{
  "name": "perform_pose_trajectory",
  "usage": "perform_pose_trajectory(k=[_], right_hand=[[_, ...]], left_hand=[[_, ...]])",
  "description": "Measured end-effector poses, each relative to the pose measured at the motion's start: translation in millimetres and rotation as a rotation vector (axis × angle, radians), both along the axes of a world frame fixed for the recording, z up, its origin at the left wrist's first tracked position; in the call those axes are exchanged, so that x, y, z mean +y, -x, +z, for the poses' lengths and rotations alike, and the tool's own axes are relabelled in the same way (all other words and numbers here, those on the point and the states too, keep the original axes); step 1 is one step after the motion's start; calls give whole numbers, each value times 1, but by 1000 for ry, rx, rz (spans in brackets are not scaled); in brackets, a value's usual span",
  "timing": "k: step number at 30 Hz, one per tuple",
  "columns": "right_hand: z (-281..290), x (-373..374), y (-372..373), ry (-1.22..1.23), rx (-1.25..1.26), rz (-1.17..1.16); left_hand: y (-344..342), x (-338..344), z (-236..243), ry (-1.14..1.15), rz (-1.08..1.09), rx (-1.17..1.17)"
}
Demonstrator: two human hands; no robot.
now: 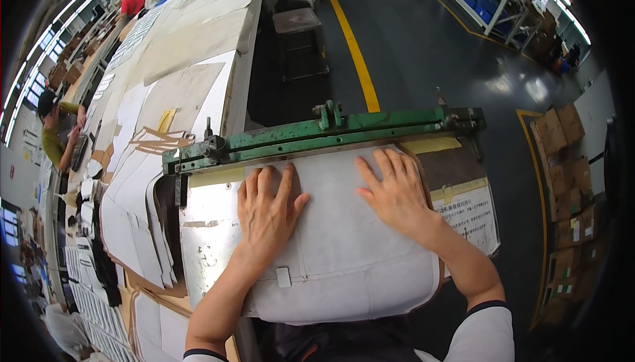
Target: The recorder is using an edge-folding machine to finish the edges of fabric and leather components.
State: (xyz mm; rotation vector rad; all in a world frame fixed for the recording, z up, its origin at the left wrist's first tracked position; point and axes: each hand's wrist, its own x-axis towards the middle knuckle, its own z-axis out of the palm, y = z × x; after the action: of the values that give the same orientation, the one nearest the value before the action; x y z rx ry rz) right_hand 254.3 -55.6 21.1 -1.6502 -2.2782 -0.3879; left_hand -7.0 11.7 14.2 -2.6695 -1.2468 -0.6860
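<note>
My left hand (264, 213) lies flat on a pale grey-white panel (337, 263), fingers apart and pointing toward a green metal bar fixture (344, 128) across the top of the work surface. My right hand (397, 197) rests on the same panel to the right, fingers spread, their tips just below the bar. The panel's far edge meets the bar. It lies on a metal plate (208, 236) that has yellow tape and a printed label on it. A small pale tab (284, 277) sits on the panel below my left hand.
A long table (198, 18) at left holds stacked pale sheets (139, 216). A co-worker (59, 130) in olive and another in red (131, 1) are along the left. A stool (297, 31) stands beside the table; cardboard boxes (559, 163) line the right, beyond a floor with yellow lines.
</note>
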Motion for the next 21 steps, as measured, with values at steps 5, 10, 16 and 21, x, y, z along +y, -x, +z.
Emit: perform_pose_trajectory(k=[5, 10, 16, 21], right_hand=[[4, 1, 1, 60, 99, 8], [2, -2, -3, 25, 141, 37], [-4, -5, -4, -40, 114, 73], [5, -43, -5, 113, 22, 99]], left_hand=[[1, 3, 5, 25, 12, -14], [1, 3, 3, 14, -2, -63], [6, -1, 0, 42, -22, -110], [20, -38, 6, 162, -28, -15]])
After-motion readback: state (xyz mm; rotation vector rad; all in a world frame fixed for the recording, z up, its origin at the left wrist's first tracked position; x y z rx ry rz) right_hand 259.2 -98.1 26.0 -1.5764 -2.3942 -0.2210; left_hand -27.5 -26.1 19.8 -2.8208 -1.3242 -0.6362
